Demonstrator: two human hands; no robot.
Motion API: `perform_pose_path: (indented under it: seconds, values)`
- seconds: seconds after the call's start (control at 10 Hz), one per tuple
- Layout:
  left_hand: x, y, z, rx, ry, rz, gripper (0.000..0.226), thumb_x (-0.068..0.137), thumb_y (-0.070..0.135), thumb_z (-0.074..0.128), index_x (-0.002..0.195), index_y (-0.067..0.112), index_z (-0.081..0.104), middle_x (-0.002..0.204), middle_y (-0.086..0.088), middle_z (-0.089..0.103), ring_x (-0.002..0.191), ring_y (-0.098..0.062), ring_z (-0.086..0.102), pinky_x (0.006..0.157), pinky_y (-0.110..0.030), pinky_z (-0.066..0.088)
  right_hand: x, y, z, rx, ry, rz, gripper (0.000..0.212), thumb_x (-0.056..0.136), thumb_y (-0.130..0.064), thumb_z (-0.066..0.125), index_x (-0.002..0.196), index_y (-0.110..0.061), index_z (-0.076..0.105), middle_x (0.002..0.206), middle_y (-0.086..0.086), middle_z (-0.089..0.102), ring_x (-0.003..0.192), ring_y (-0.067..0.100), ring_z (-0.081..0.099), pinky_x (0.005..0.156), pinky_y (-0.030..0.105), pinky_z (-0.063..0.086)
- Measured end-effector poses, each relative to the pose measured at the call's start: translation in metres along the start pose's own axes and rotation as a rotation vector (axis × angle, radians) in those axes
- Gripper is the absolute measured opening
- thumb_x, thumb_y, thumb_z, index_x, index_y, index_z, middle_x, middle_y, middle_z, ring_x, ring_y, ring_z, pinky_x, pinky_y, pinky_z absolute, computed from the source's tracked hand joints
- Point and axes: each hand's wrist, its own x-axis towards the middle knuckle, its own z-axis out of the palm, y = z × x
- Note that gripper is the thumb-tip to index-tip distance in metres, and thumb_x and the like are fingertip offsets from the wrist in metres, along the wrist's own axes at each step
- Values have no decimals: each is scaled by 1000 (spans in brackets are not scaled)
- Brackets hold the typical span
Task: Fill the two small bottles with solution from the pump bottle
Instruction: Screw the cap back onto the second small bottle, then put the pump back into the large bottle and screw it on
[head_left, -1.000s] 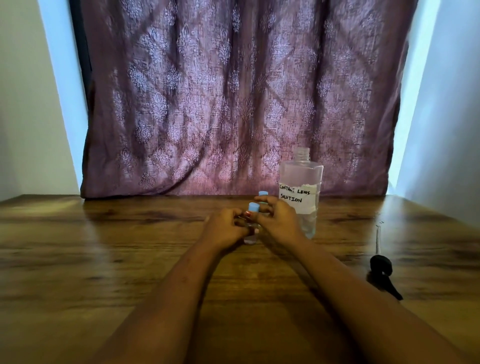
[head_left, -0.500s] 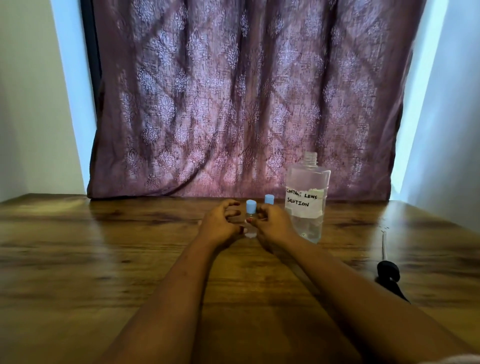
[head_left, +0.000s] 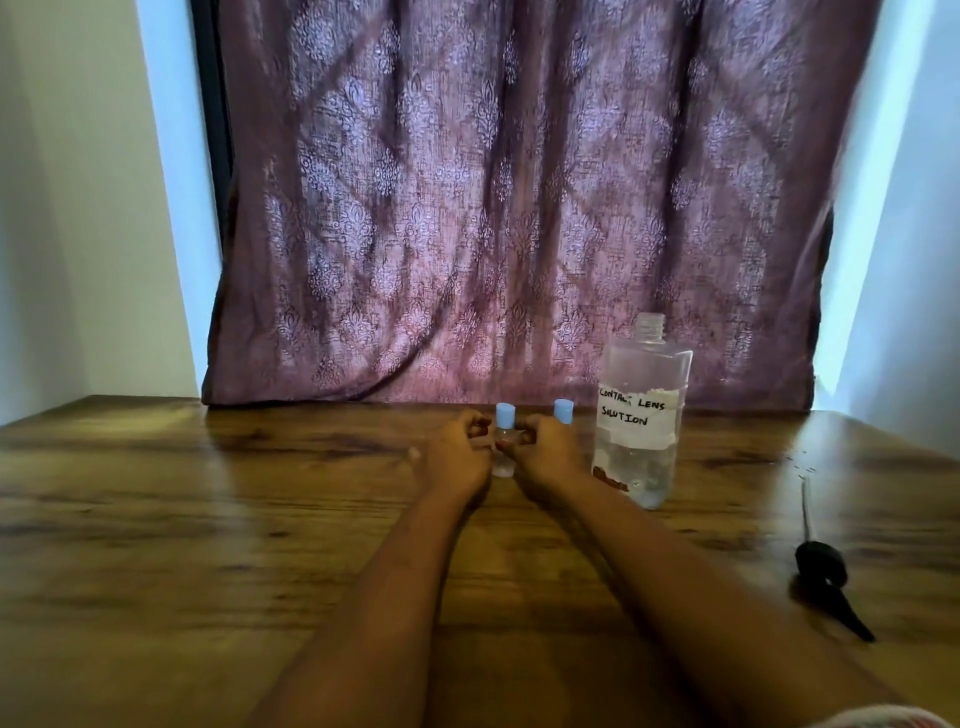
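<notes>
Two small clear bottles with light-blue caps stand on the wooden table. The nearer small bottle (head_left: 504, 441) stands upright between my hands. My left hand (head_left: 460, 457) curls against its left side and my right hand (head_left: 545, 454) against its right side, fingertips on its neck. The second small bottle (head_left: 563, 410) shows only its cap behind my right hand. The large clear bottle (head_left: 640, 415), labelled "contact lens solution", stands uncapped to the right, partly filled. Its black pump head (head_left: 823, 571) with tube lies on the table at far right.
A purple patterned curtain (head_left: 519, 208) hangs along the table's back edge. White walls close in on both sides. The wooden table (head_left: 208, 545) stretches wide to the left and toward me.
The view has tilted and shifted slightly. My hands stay around the nearer small bottle, which now stands more exposed between them; the second bottle's cap now shows further right.
</notes>
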Motion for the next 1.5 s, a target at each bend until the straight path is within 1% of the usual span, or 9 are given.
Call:
perform_pose_path:
  seconds: [0.1, 0.2, 0.4, 0.5, 0.6, 0.8, 0.9, 1.3, 1.5]
  values:
    - [-2, 4, 1, 52, 3, 25, 33, 83, 21, 63, 116, 27, 63, 116, -3, 70, 111, -28, 61, 100, -50, 43, -5, -5, -14, -78, -5, -11, 35, 83, -14, 66, 116, -5, 58, 113, 12, 65, 96, 24, 62, 80, 29, 52]
    - [-8, 13, -2, 104, 172, 118, 37, 82, 16, 62, 118, 26, 61, 115, -8, 67, 117, -32, 52, 101, -50, 39, -12, -19, -44, -171, 149, -155, 27, 83, -11, 66, 108, -3, 64, 102, 12, 69, 93, 24, 63, 78, 23, 46]
    - [-20, 31, 3, 124, 128, 266, 38, 86, 15, 63, 123, 21, 58, 117, -8, 64, 117, -29, 48, 91, -35, 30, -39, -26, -124, -105, 621, -391, 4, 89, -21, 59, 90, -20, 63, 73, -11, 58, 61, -2, 54, 50, 6, 44]
    - [-32, 39, 9, 120, 67, 267, 41, 88, 20, 61, 128, 23, 56, 122, -10, 59, 118, -29, 46, 100, -40, 35, -50, -5, -163, -257, 654, -216, 9, 88, -14, 56, 88, -17, 65, 82, 5, 67, 72, 20, 62, 64, 29, 52]
    - [-41, 44, 14, 74, 35, 272, 36, 86, 20, 64, 121, 27, 59, 118, -9, 59, 113, -30, 49, 98, -51, 43, -67, 30, -196, -523, 444, 41, 24, 83, -2, 52, 93, -16, 69, 103, 12, 69, 96, 31, 61, 76, 31, 45]
    - [-50, 53, 25, -35, -52, 237, 32, 86, 25, 67, 116, 32, 58, 115, 0, 62, 108, -25, 55, 96, -54, 46, -97, 65, -220, -602, 116, 147, 39, 76, 14, 44, 95, -9, 69, 108, 14, 65, 98, 24, 58, 80, 26, 43]
    - [-54, 60, 32, -72, -120, 202, 41, 84, 28, 69, 123, 32, 54, 123, -1, 60, 117, -26, 53, 101, -55, 43, -101, 69, -218, -536, 91, 100, 35, 73, 18, 48, 92, -1, 70, 102, 13, 67, 92, 18, 58, 71, 11, 35]
    - [-49, 94, 78, -308, -242, 17, 108, 67, 40, 84, 148, 30, 14, 147, -9, 47, 129, -34, 50, 100, -58, 46, -99, 69, -205, -709, -23, 94, 28, 83, 2, 52, 105, -10, 66, 112, 11, 63, 107, 26, 57, 87, 27, 43]
    - [-45, 90, 99, -372, -229, 52, 100, 70, 30, 85, 145, 21, 20, 145, -7, 48, 129, -30, 49, 103, -56, 45, -93, 63, -199, -878, 155, -239, 21, 87, -12, 51, 100, -11, 67, 99, 6, 62, 78, 4, 60, 63, 8, 45]
